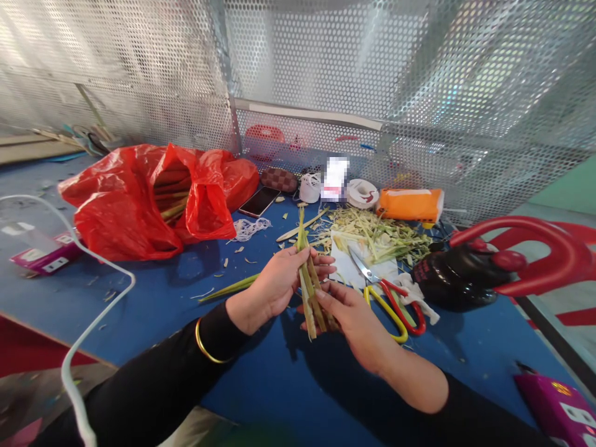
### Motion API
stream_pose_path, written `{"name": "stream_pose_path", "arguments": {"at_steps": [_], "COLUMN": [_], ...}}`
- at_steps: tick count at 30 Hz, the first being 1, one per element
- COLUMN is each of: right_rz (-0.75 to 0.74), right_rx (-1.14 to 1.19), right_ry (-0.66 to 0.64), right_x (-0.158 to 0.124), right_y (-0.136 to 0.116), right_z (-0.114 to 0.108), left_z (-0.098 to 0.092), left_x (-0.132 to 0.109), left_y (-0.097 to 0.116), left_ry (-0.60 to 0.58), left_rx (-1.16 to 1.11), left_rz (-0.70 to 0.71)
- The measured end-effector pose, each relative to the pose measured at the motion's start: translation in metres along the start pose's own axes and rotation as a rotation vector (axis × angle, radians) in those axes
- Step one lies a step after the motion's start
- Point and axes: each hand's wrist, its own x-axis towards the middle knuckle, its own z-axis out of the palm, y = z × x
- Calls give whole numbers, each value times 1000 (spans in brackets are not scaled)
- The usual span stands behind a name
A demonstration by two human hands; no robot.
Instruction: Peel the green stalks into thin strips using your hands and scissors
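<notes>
Hands, left hand (274, 287) and right hand (350, 315), both grasp a bundle of pale green leaf strips (311, 292) standing nearly upright, tips away, above the blue surface (195, 279), red-and-yellow-handled scissors (388, 297) just right.

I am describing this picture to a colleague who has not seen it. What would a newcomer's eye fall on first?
First the two hands at the centre: the left hand and the right hand together grip a bundle of green stalks above the blue table. Next the big red plastic bag at the left, with more stalks inside, and the red-and-yellow scissors lying right of the hands.
</notes>
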Motion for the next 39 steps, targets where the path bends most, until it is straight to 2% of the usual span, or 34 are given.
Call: {"name": "stream_pose_path", "arguments": {"at_steps": [6, 19, 25, 31, 39], "right_rz": [22, 47, 62, 69, 61], "right_rx": [-48, -89, -79, -58, -69], "right_ry": [-59, -56, -68, -56, -70], "right_x": [-1, -3, -2, -2, -3], "right_y": [0, 4, 11, 14, 17], "right_z": [-1, 5, 7, 9, 12], "left_z": [-2, 2, 5, 1, 1], "left_x": [1, 0, -1, 0, -1], "left_y": [3, -6, -12, -11, -8], "left_ry": [23, 25, 8, -71, -104], "left_rx": [-21, -30, -104, -191, -297], "left_rz": [49, 81, 6, 12, -32]}}
